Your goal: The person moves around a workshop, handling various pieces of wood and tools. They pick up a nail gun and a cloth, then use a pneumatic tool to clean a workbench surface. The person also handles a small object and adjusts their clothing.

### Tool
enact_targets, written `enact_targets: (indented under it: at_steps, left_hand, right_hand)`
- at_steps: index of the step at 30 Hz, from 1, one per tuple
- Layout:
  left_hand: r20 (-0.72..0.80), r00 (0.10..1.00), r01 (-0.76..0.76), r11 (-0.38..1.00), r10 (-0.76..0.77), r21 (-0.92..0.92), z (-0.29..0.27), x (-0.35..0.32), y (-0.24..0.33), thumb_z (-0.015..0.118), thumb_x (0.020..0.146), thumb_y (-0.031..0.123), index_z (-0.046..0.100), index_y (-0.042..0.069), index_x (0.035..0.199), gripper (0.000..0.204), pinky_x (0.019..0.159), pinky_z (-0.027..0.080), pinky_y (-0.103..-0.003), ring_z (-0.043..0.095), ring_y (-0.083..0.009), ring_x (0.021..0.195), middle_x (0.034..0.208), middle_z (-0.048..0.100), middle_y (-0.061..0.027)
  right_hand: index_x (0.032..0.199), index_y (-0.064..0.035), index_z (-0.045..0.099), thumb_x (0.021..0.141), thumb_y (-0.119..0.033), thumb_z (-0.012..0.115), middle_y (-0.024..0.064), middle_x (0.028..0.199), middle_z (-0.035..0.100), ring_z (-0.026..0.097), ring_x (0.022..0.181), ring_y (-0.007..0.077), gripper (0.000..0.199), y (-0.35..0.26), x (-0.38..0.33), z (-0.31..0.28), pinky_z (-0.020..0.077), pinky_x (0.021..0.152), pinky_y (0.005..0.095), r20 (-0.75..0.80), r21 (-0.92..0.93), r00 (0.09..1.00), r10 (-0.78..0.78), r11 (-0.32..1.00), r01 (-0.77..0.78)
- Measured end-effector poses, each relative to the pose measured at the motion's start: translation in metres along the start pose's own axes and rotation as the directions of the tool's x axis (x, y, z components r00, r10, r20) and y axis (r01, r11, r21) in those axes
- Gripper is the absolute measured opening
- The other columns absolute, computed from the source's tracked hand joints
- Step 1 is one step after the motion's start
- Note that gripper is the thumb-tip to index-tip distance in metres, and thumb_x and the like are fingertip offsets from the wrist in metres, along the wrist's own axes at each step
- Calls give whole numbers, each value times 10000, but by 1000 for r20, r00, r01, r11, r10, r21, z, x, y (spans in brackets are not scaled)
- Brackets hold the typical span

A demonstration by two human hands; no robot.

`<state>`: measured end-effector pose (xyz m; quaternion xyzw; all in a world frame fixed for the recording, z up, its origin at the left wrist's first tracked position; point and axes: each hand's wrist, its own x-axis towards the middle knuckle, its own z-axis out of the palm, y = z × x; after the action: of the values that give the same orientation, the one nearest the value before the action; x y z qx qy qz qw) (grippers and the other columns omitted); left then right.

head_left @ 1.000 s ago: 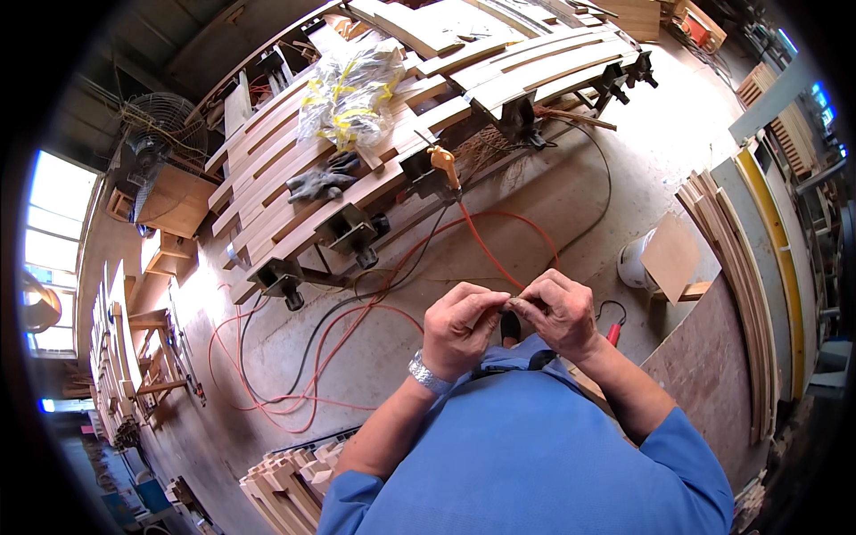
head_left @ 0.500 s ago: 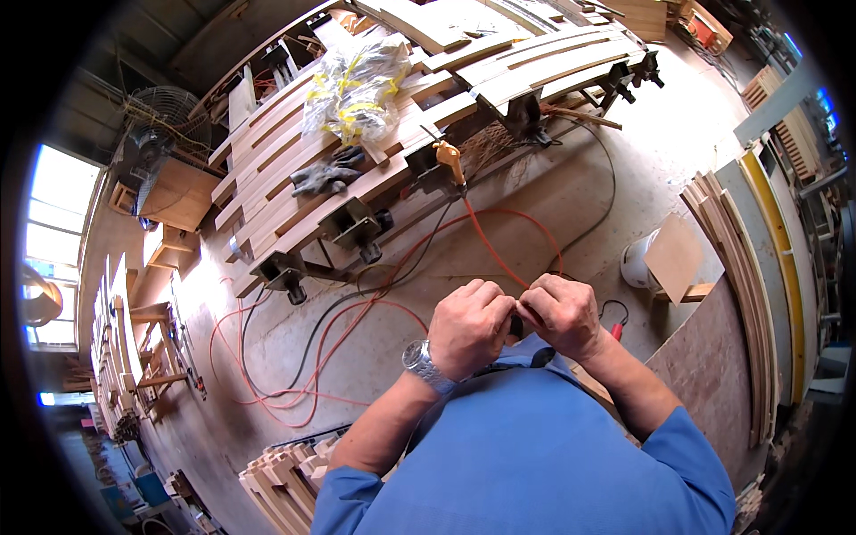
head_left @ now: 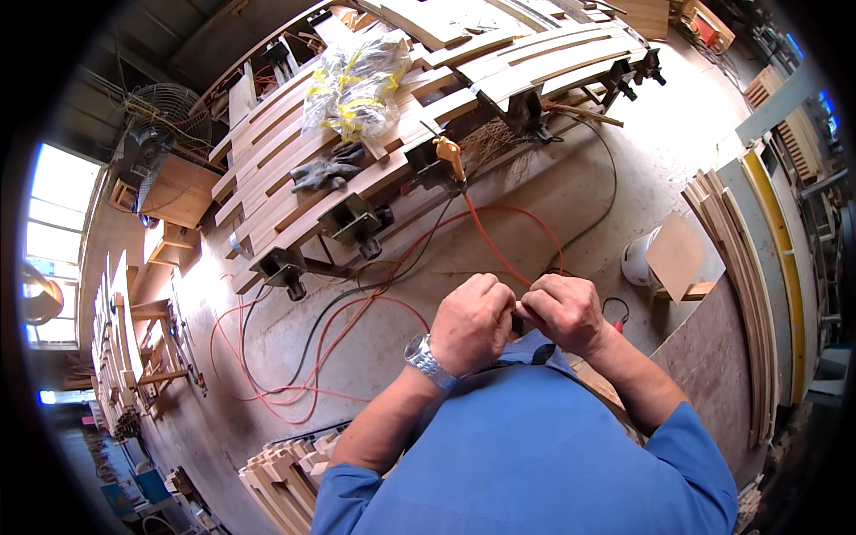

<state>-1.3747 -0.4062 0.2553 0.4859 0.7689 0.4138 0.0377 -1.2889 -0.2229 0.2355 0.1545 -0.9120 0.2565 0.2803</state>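
Note:
My left hand point(head_left: 473, 323), with a metal watch point(head_left: 426, 361) on its wrist, and my right hand point(head_left: 563, 312) meet in front of my chest, over my blue shirt point(head_left: 535, 446). Their fingertips pinch a small dark thing point(head_left: 518, 312) between them; most of it is hidden and I cannot tell what it is. Beyond the hands stands a bench of clamped wooden slats point(head_left: 294, 178). On the bench lie grey gloves point(head_left: 323, 172), a clear plastic bag with yellow parts point(head_left: 352, 85) and an orange-handled tool point(head_left: 450, 153).
Orange and black cables point(head_left: 357, 312) loop over the concrete floor below the bench. Black clamps point(head_left: 352, 218) stick out from the bench edge. A white bucket point(head_left: 635, 260) under a board sits right, near leaning slats point(head_left: 740, 267). Stacked wood pieces point(head_left: 285, 473) lie lower left.
Both hands stay pressed together on the small thing, shifting only slightly. The view has tilted a little; nothing was let go.

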Motion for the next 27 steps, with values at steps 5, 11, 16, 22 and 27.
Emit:
enact_targets:
  at_steps: [5,11,16,22,27]
  left_hand:
    - [-31,993,107,981,-113,-162,3,-3,-6,660,826,1,627,21,865,55,685,506,-390,616,-310,770,834,621,-126]
    - [-79,954,267,938,-290,-221,3,-10,-11,657,840,5,652,21,895,58,656,509,-348,634,-237,743,822,620,-106]
    - [-99,977,154,946,-189,-284,-3,-9,-7,697,784,-33,705,25,971,195,681,543,-331,662,-224,765,872,656,-101]
    - [-159,984,41,977,-75,-211,-3,-7,-4,757,747,-15,725,51,926,194,655,552,-346,660,-244,747,850,677,-88]
    - [-133,984,-111,992,117,53,-4,-6,-5,781,724,22,728,87,896,191,612,532,-346,644,-237,725,838,679,-50]
  right_hand:
    - [755,-58,616,752,-105,821,70,707,611,634,605,219,210,-3,0,-3,519,508,331,-70,56,997,17,998,-13]
    - [768,-59,660,740,-96,860,59,715,635,646,591,198,205,-8,-2,-3,514,486,319,-124,163,983,138,980,-117]
    - [769,-65,664,752,-99,858,56,717,637,639,573,192,198,-8,-4,-3,510,482,313,-129,168,976,175,974,-152]
    - [804,-65,657,760,-97,851,61,726,637,637,576,201,202,-8,-5,-2,507,482,321,-127,165,976,177,974,-155]
    - [791,-64,638,775,-94,827,67,713,613,628,590,217,192,-7,-4,-2,507,490,336,-102,119,983,152,983,-140]
